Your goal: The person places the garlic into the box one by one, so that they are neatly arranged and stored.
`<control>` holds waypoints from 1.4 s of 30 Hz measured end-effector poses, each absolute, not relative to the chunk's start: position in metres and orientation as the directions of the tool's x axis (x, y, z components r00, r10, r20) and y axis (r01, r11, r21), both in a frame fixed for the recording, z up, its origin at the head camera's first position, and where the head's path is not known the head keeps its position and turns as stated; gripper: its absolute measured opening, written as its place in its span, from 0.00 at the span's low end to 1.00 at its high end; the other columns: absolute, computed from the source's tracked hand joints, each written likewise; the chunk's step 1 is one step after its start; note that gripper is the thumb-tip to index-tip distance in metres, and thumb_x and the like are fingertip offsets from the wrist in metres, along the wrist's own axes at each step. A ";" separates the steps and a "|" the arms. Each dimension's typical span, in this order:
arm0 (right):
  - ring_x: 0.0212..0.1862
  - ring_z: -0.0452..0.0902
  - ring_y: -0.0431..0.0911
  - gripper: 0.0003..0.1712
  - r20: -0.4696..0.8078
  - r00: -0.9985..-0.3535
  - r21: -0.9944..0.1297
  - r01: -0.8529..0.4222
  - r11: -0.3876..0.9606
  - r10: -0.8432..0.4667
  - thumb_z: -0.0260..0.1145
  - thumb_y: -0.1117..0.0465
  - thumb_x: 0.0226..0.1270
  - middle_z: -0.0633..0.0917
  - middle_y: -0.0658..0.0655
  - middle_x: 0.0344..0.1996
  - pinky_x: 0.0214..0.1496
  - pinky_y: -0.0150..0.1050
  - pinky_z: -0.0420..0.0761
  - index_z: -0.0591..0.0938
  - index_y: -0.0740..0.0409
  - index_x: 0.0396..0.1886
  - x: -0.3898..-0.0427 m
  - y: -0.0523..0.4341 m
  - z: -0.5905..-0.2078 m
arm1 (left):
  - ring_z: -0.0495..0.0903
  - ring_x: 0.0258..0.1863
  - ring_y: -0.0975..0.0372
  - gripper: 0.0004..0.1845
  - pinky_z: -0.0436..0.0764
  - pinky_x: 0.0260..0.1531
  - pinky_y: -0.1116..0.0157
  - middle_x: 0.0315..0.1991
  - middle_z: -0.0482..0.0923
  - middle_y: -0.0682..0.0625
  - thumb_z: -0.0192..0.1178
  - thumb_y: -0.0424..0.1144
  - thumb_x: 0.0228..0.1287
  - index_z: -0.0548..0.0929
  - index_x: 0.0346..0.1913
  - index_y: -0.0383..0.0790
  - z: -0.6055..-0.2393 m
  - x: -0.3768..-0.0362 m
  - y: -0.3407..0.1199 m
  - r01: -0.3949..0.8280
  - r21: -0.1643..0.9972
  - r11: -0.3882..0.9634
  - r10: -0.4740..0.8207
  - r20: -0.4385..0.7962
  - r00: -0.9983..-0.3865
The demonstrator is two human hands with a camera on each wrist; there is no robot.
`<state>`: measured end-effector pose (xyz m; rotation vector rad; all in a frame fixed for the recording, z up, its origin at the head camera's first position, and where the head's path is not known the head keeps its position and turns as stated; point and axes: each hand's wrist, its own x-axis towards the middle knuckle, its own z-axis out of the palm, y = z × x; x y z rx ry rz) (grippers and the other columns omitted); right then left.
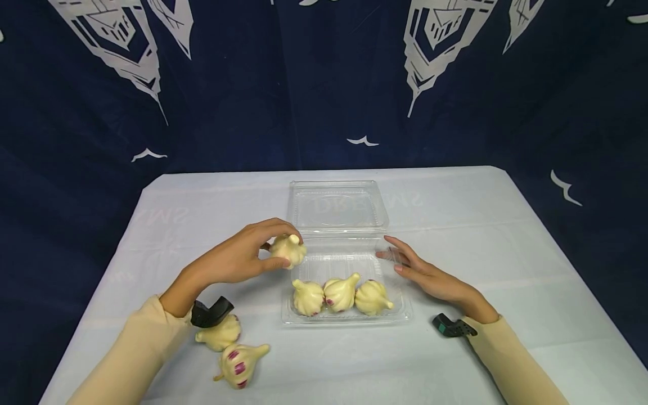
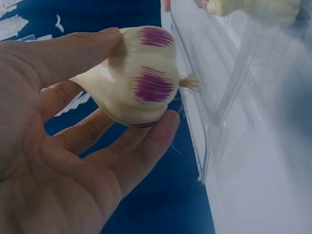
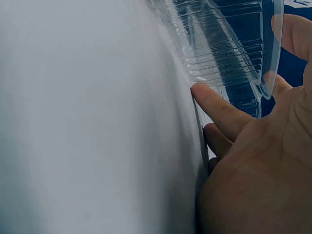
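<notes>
My left hand (image 1: 248, 253) holds a garlic bulb (image 1: 287, 251) between thumb and fingers, above the left side of a clear plastic container (image 1: 349, 319). Purple streaks and a tuft of roots show on this garlic bulb (image 2: 141, 78) in the left wrist view. Three garlic bulbs (image 1: 340, 292) sit in a row along the container's near side. At its right edge, my right hand (image 1: 430, 275) holds the container's rim (image 3: 277, 58), thumb above and a finger low by the table.
Two more garlic bulbs, one pale (image 1: 223, 333) and one purple-streaked (image 1: 241, 364), lie on the white tablecloth (image 1: 324, 365) beside my left forearm. The container's hinged lid (image 1: 338, 205) lies open toward the back. A dark blue patterned cloth (image 1: 283, 84) hangs behind the table.
</notes>
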<state>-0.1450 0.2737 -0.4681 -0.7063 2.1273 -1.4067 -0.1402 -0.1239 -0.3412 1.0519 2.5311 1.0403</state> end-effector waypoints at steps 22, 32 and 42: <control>0.74 0.46 0.54 0.34 -0.133 -0.742 -0.944 -0.108 0.312 -0.657 0.43 0.57 0.77 0.60 0.54 0.71 0.61 0.18 0.58 0.39 0.39 0.74 -0.146 0.273 -0.465 | 0.74 0.47 0.63 0.21 0.77 0.45 0.64 0.52 0.75 0.53 0.63 0.40 0.61 0.73 0.57 0.50 -0.352 -0.175 -0.048 0.556 0.661 0.503 0.778 -0.066 -0.625; 0.74 0.46 0.53 0.34 -0.115 -0.733 -0.952 -0.111 0.284 -0.671 0.43 0.58 0.77 0.59 0.55 0.72 0.62 0.18 0.58 0.39 0.41 0.75 -0.146 0.274 -0.466 | 0.74 0.47 0.62 0.20 0.72 0.50 0.64 0.48 0.78 0.52 0.65 0.40 0.59 0.74 0.54 0.46 -0.366 -0.173 -0.005 0.618 0.562 0.550 0.782 -0.086 -0.617; 0.73 0.49 0.55 0.34 -0.114 -0.744 -0.938 -0.138 0.319 -0.659 0.43 0.58 0.77 0.61 0.56 0.71 0.61 0.18 0.57 0.39 0.37 0.74 -0.145 0.273 -0.467 | 0.72 0.54 0.62 0.22 0.68 0.57 0.62 0.54 0.76 0.53 0.61 0.41 0.62 0.71 0.59 0.47 -0.375 -0.169 0.009 0.618 0.539 0.572 0.783 -0.136 -0.607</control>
